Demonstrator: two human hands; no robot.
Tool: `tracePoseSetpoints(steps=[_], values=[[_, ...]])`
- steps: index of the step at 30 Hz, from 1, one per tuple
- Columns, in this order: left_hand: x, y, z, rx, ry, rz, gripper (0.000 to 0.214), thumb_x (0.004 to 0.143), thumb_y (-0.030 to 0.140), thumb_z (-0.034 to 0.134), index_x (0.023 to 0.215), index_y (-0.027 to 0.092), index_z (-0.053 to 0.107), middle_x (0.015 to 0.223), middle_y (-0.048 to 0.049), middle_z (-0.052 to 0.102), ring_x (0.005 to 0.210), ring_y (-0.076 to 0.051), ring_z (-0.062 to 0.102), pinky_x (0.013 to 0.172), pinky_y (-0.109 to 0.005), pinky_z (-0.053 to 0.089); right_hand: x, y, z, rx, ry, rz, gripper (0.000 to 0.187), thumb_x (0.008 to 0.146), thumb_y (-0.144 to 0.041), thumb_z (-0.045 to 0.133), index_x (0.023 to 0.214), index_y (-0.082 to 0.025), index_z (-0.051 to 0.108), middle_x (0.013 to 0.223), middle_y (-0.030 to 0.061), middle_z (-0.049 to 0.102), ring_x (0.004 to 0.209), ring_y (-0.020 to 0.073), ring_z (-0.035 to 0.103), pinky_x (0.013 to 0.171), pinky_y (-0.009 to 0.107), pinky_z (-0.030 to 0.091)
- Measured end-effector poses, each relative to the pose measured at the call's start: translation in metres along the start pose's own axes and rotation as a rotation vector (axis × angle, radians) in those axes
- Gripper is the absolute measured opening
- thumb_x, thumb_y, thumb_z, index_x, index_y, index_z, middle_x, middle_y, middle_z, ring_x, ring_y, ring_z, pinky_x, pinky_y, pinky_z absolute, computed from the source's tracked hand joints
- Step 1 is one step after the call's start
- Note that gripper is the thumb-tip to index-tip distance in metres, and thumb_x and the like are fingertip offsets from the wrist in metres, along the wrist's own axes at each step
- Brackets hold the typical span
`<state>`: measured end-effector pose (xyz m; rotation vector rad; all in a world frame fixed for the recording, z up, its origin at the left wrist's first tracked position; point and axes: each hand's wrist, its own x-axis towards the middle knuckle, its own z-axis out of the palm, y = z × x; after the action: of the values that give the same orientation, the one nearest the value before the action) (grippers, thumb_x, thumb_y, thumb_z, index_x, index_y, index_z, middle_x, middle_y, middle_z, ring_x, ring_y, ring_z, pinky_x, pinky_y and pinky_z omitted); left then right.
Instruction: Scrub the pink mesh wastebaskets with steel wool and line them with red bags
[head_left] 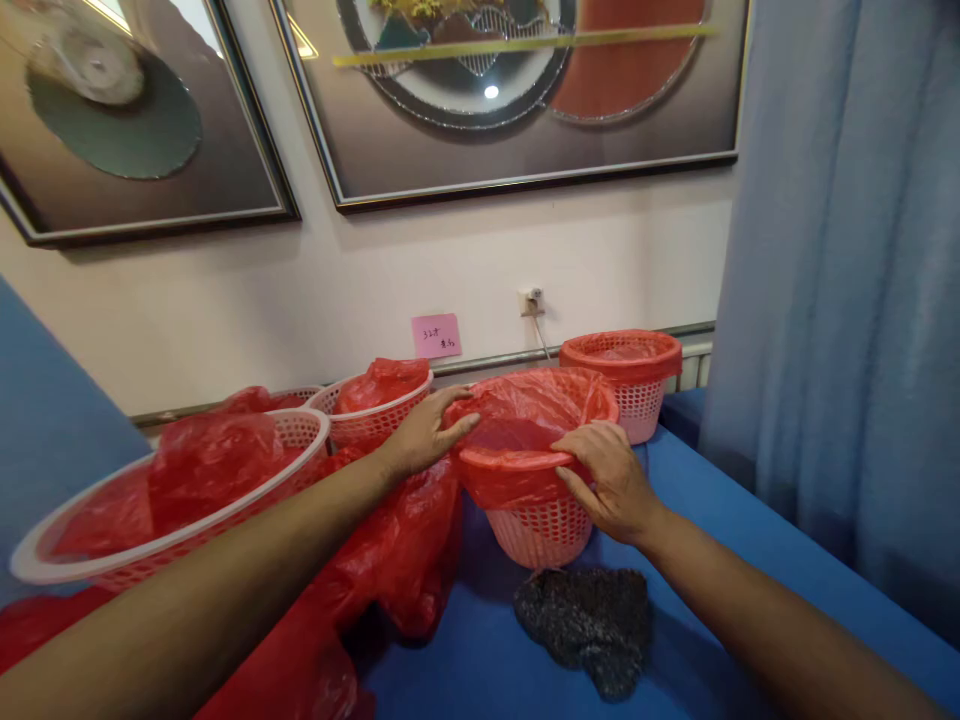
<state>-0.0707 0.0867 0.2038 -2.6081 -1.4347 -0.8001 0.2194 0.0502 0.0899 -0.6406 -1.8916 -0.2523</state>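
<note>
A small pink mesh basket (541,530) stands on the blue table (750,560), lined with a red plastic bag (525,420). My left hand (427,432) rests on the bag at the basket's left rim, fingers pressed on the plastic. My right hand (611,480) grips the bag's edge folded over the near right rim, fingers curled on it.
A second lined basket (626,375) stands behind at the right. Two white baskets (180,500) with red bags sit at the left, loose red bags (390,560) below them. A dark cloth (592,620) lies in front. A grey curtain (847,280) hangs at right.
</note>
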Motion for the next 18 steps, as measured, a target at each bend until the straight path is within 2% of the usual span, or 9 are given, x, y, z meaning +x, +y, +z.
tracePoseSetpoints(steps=[2,4,8,12,15,18], values=[[-0.009,0.008,-0.003,-0.021,-0.043,0.106,0.048,0.091,0.053,0.059,0.124,0.018,0.065,0.139,-0.0144,0.065,0.133,-0.030,0.057,0.115,-0.049,0.043,-0.003,0.003,-0.001,-0.007,0.007,-0.011,0.024,0.098,-0.027,0.053,0.122,-0.022,0.058,0.111,0.0076,0.070,0.106,0.0248,0.061,0.099,0.046,0.040],[-0.019,0.011,-0.005,-0.026,-0.034,0.160,0.041,0.091,0.049,0.063,0.119,0.019,0.066,0.138,-0.0144,0.065,0.133,-0.030,0.057,0.115,-0.051,0.043,-0.005,0.005,-0.002,-0.011,0.008,0.003,0.026,0.098,-0.026,0.053,0.124,-0.023,0.057,0.112,0.0073,0.070,0.108,0.0253,0.061,0.100,0.047,0.040],[-0.036,0.006,-0.007,-0.039,0.044,0.113,0.030,0.095,0.043,0.059,0.110,0.018,0.066,0.121,-0.0134,0.072,0.115,-0.028,0.067,0.102,-0.049,0.052,-0.006,0.006,-0.005,0.006,-0.010,0.021,0.026,0.096,-0.026,0.056,0.122,-0.024,0.058,0.110,0.0066,0.070,0.106,0.0255,0.062,0.100,0.048,0.041],[-0.044,0.002,-0.010,-0.072,-0.074,0.162,0.034,0.087,0.042,0.071,0.111,0.019,0.066,0.120,-0.0118,0.071,0.112,-0.027,0.066,0.103,-0.047,0.051,-0.005,0.004,-0.005,0.010,-0.008,0.024,0.028,0.093,-0.021,0.058,0.121,-0.024,0.059,0.111,0.0065,0.070,0.106,0.0257,0.062,0.099,0.047,0.041],[-0.039,-0.002,-0.012,-0.223,-0.119,0.048,0.023,0.081,0.032,0.076,0.100,0.021,0.069,0.114,-0.0093,0.072,0.111,-0.028,0.064,0.108,-0.047,0.045,-0.005,0.005,-0.006,0.023,-0.016,0.029,0.028,0.093,-0.020,0.058,0.120,-0.024,0.060,0.109,0.0060,0.071,0.104,0.0253,0.063,0.098,0.046,0.041],[-0.028,-0.006,-0.011,-0.406,-0.057,-0.170,0.010,0.076,0.018,0.075,0.083,0.022,0.069,0.100,-0.0059,0.073,0.109,-0.026,0.064,0.111,-0.044,0.042,-0.004,0.007,-0.008,0.039,-0.035,0.034,0.026,0.096,-0.019,0.053,0.121,-0.024,0.061,0.109,0.0054,0.071,0.103,0.0240,0.063,0.097,0.044,0.041]])
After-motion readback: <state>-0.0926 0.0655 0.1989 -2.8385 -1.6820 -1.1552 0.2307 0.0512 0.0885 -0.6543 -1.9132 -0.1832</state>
